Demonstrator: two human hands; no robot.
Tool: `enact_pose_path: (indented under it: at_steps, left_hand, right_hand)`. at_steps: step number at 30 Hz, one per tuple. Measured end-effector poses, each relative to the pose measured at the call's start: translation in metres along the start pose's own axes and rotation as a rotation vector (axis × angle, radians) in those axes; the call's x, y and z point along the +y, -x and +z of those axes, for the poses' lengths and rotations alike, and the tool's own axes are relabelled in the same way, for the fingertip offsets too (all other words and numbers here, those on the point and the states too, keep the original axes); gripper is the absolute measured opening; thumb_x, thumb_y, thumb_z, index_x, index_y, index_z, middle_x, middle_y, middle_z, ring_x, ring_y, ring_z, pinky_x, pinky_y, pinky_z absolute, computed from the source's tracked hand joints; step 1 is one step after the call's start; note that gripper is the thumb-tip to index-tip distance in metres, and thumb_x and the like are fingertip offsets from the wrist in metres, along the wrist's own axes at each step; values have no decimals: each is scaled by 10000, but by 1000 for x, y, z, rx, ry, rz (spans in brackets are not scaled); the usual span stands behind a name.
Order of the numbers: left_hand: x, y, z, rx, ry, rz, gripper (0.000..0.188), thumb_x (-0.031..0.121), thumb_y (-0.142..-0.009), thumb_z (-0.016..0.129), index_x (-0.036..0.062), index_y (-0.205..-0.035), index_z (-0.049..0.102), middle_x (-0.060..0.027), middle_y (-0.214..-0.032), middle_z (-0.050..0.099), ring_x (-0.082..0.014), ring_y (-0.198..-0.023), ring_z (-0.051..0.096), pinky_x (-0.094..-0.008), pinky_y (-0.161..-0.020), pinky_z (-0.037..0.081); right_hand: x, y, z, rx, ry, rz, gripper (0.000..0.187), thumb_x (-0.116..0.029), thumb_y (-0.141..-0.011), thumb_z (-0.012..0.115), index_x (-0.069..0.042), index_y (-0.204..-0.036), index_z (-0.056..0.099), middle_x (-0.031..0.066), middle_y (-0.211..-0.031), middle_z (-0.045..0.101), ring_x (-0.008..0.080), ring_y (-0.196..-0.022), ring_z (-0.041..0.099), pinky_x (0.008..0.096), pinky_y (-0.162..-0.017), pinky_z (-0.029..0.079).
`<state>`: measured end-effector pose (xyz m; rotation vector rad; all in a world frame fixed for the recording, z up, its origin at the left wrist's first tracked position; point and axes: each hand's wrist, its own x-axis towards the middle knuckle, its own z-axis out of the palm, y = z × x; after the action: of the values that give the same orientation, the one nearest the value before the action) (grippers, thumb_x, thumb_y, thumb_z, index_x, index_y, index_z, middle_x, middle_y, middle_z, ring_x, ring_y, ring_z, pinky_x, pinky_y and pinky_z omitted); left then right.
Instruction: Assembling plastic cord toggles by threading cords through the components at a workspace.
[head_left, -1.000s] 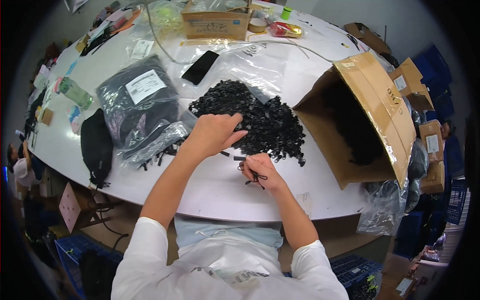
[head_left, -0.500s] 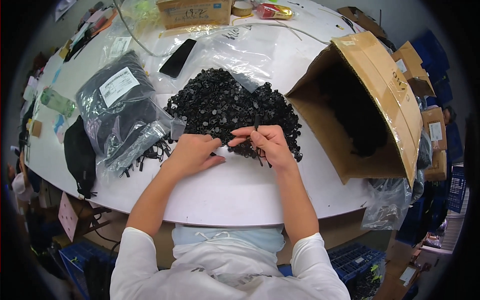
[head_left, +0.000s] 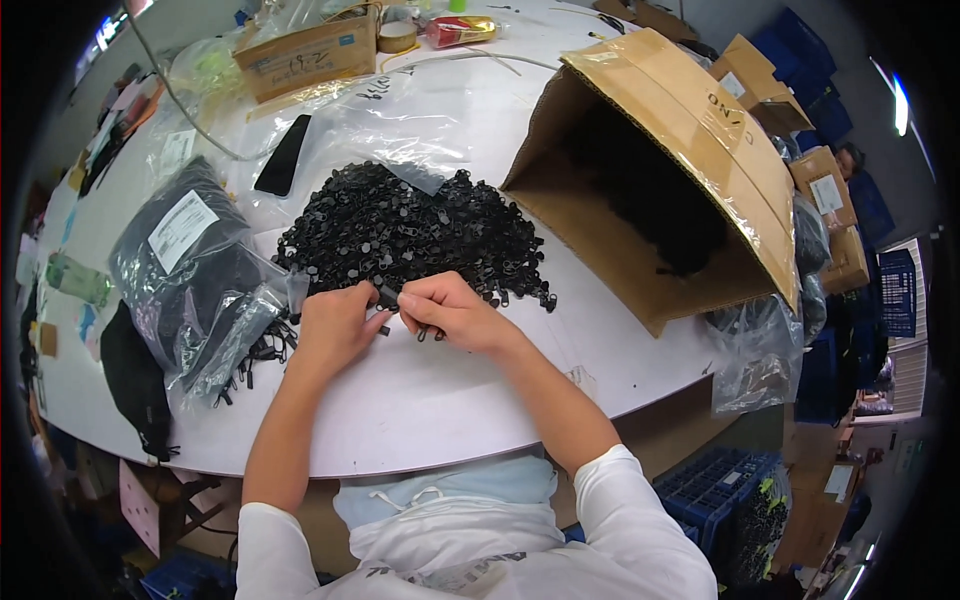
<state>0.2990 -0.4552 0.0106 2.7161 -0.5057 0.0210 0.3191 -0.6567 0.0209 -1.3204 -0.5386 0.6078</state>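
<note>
Black pull [head_left: 387, 296], between left hand [head_left: 338, 322] and right hand [head_left: 458, 314], at the near edge of a pile [head_left: 400, 230] of small black pieces on a white bench [head_left: 430, 420]
Around: filled clear bag [head_left: 180, 250] and black pouch [head_left: 137, 385] to the left; black phone [head_left: 283, 155] beyond; clear plastic sheet [head_left: 405, 130] lapping the pile's far edge; open brown carton [head_left: 700, 130] to the right, mouth facing the pile; smaller carton [head_left: 305, 70], tape roll [head_left: 397, 37] and red packet [head_left: 460, 31] farther off. In the way: fingers, partly covering the pull. Axis: aslant, far left to near right; which end leads, unclear; dark loops [head_left: 430, 334] below the right hand. Grip: right thumb and fingers clamped on the pull; left fingertips beside it, whether pinching cannot be told
</note>
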Motion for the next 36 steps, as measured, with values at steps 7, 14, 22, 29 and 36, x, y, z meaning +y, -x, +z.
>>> enact_pose_path:
  at_steps: [7, 14, 22, 29, 36]
  left_hand:
    - [-10, 2, 5, 35, -12, 28, 258, 282, -765, 707, 74, -862, 588, -84, -648, 613, -279, -618, 626, -389, -549, 472]
    - [-6, 0, 9, 132, -72, 40, 269, 288, -788, 675, 73, -925, 591, -81, -623, 622, -280, -581, 628, -400, -510, 469]
    - [-13, 2, 15, 127, -39, 82, 205, 235, -800, 661, 68, -904, 605, -95, -656, 631, -290, -608, 628, -411, -542, 473]
    - [-19, 4, 9, 124, 2, 92, 131, 187, -797, 657, 65, -829, 620, -105, -680, 638, -287, -617, 630, -402, -546, 482]
    - [-21, 2, 4, 230, 71, 200, 84, 126, -794, 660, 56, -797, 612, -94, -681, 633, -272, -590, 622, -372, -534, 484]
  right_hand:
    - [2, -2, 12, 165, 461, -190, 197, -103, -778, 612, 11, -629, 553, 61, -916, 613, 118, -618, 500, 250, -569, 410]
    - [7, -1, 16, 378, 349, -439, 235, 55, -680, 547, 0, -484, 430, 122, -757, 678, 57, -551, 500, 218, -476, 369]
    - [18, -5, 16, 301, 220, -230, 214, -17, -854, 579, 16, -1065, 556, 69, -709, 629, 77, -617, 557, 222, -592, 459]
    - [16, -7, 13, 298, 397, -189, 221, -62, -892, 531, 19, -1090, 587, 80, -701, 649, 133, -612, 601, 266, -584, 467]
    - [10, -6, 12, 344, 660, -120, 119, -114, -892, 559, -12, -895, 619, 101, -626, 597, 220, -519, 574, 311, -515, 432]
